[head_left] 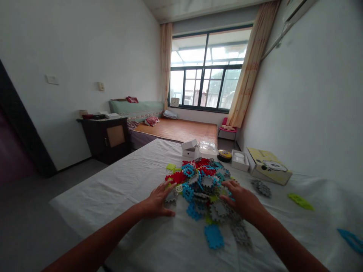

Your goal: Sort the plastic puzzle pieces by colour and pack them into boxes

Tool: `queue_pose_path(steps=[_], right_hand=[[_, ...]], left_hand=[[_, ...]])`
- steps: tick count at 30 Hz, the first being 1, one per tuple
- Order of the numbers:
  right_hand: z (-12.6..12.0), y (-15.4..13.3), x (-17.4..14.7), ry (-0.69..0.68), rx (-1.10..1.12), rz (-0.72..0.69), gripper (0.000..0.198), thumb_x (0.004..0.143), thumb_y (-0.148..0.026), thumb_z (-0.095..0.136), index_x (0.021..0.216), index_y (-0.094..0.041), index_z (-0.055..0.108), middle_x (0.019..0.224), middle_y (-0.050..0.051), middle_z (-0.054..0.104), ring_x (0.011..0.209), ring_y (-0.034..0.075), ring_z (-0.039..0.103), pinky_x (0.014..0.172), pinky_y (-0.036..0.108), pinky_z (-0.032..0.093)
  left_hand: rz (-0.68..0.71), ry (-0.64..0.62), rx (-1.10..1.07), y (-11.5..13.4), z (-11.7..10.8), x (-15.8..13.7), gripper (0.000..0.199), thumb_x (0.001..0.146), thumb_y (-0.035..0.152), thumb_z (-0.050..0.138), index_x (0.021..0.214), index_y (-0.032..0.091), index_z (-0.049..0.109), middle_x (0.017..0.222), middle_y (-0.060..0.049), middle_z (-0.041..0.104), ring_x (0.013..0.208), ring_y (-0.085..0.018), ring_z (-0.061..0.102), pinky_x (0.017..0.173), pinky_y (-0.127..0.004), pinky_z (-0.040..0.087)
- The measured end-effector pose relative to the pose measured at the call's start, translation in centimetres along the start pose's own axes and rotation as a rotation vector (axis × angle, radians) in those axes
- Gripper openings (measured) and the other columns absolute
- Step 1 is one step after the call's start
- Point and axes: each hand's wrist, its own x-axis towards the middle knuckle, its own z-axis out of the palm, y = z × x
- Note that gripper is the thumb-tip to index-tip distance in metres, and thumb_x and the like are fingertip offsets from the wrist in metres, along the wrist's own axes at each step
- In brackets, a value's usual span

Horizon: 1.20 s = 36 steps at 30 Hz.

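A heap of toothed plastic building pieces [208, 182] in grey, blue, red and green lies on the white cloth. My left hand [159, 199] is at the heap's left side, fingers spread, close to a grey piece [171, 197] and a red one [176, 177]. At the right side, my right hand [239, 198] reaches over the edge of the heap with its fingers apart, touching or just above the pieces. Neither hand visibly grips anything. A flat blue piece [214, 237] lies in front of the heap, next to some grey pieces [241, 233].
Behind the heap stand a white box [189, 149], a clear plastic container [208, 148], a round black-and-yellow tin [224, 155], an open white box [240, 160] and a yellow carton [268, 166]. Loose grey [261, 188], green [300, 201] and blue [351, 240] pieces lie to the right.
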Motion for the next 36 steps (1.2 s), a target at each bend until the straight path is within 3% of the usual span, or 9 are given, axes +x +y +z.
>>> queue_pose_path(steps=[4, 7, 11, 16, 20, 24, 27, 32, 36], right_hand=[[1.5, 3.2, -6.0, -0.206, 0.125, 0.146, 0.080, 0.055, -0.029, 0.079, 0.130, -0.018, 0.053, 0.132, 0.018, 0.054, 0.114, 0.033, 0.056, 0.092, 0.039, 0.047], [2.6, 3.0, -6.8, -0.182, 0.358, 0.143, 0.083, 0.057, -0.020, 0.072, 0.136, -0.022, 0.046, 0.132, 0.013, 0.053, 0.100, 0.025, 0.063, 0.084, 0.033, 0.052], [1.9, 1.8, -3.4, -0.025, 0.603, 0.115, 0.054, 0.069, -0.026, 0.063, 0.123, -0.022, 0.055, 0.120, 0.010, 0.060, 0.084, 0.019, 0.065, 0.070, 0.030, 0.055], [1.5, 2.0, 1.3, 0.162, 0.682, 0.137, 0.035, 0.078, -0.042, 0.058, 0.105, -0.020, 0.064, 0.101, 0.008, 0.068, 0.089, 0.021, 0.065, 0.076, 0.035, 0.055], [3.6, 3.5, 1.6, 0.422, 0.567, 0.225, 0.035, 0.087, -0.042, 0.044, 0.105, -0.018, 0.062, 0.101, 0.010, 0.067, 0.087, 0.021, 0.064, 0.077, 0.035, 0.053], [5.5, 5.2, 0.3, 0.551, 0.424, 0.255, 0.034, 0.090, -0.039, 0.039, 0.100, -0.018, 0.063, 0.101, 0.011, 0.066, 0.089, 0.021, 0.061, 0.078, 0.035, 0.051], [5.6, 5.3, -0.1, 0.508, 0.429, 0.262, 0.034, 0.090, -0.042, 0.040, 0.100, -0.019, 0.062, 0.098, 0.008, 0.066, 0.083, 0.019, 0.061, 0.074, 0.032, 0.050], [4.5, 4.1, -0.4, 0.205, 0.358, 0.199, 0.033, 0.079, -0.051, 0.057, 0.093, -0.023, 0.064, 0.090, 0.003, 0.066, 0.070, 0.016, 0.059, 0.066, 0.029, 0.046], [4.3, 4.2, -0.6, 0.051, 0.459, 0.155, 0.038, 0.068, -0.039, 0.069, 0.101, -0.021, 0.064, 0.093, 0.003, 0.065, 0.070, 0.015, 0.058, 0.067, 0.028, 0.046]], left_hand=[[0.060, 0.013, 0.045, 1.7, 0.8, 1.0, 0.091, 0.069, 0.039, 0.074, 0.146, 0.030, 0.025, 0.154, -0.012, 0.021, 0.140, -0.034, 0.021, 0.111, -0.050, 0.025], [0.103, 0.023, 0.085, 3.6, 0.0, 2.3, 0.080, 0.069, 0.035, 0.074, 0.140, 0.028, 0.038, 0.148, -0.011, 0.035, 0.135, -0.031, 0.033, 0.106, -0.044, 0.036], [0.098, 0.101, 0.230, 7.7, -2.8, 4.7, 0.044, 0.073, 0.043, 0.069, 0.114, 0.030, 0.063, 0.119, -0.007, 0.063, 0.109, -0.030, 0.058, 0.089, -0.042, 0.047], [0.203, 0.221, 0.233, 12.3, -3.7, 9.0, 0.021, 0.085, 0.039, 0.057, 0.096, 0.027, 0.069, 0.097, -0.004, 0.070, 0.093, -0.023, 0.064, 0.079, -0.032, 0.047], [0.516, 0.108, 0.112, 12.6, -1.8, 10.9, 0.027, 0.079, 0.045, 0.066, 0.098, 0.026, 0.070, 0.098, -0.002, 0.070, 0.095, -0.020, 0.062, 0.083, -0.028, 0.045], [0.623, 0.175, 0.042, 11.4, 0.2, 10.7, 0.030, 0.082, 0.048, 0.062, 0.097, 0.024, 0.070, 0.101, -0.004, 0.068, 0.099, -0.020, 0.059, 0.091, -0.030, 0.042], [0.639, 0.202, 0.055, 11.0, 1.2, 10.2, 0.035, 0.079, 0.055, 0.062, 0.096, 0.025, 0.070, 0.100, -0.003, 0.068, 0.103, -0.022, 0.056, 0.092, -0.033, 0.039], [0.716, 0.095, 0.079, 11.6, 1.9, 9.7, 0.048, 0.070, 0.063, 0.066, 0.102, 0.027, 0.068, 0.100, -0.003, 0.068, 0.103, -0.023, 0.055, 0.090, -0.034, 0.037], [0.704, 0.044, 0.090, 11.8, 1.9, 9.6, 0.033, 0.077, 0.055, 0.064, 0.100, 0.031, 0.069, 0.097, -0.002, 0.069, 0.097, -0.021, 0.058, 0.089, -0.032, 0.037]])
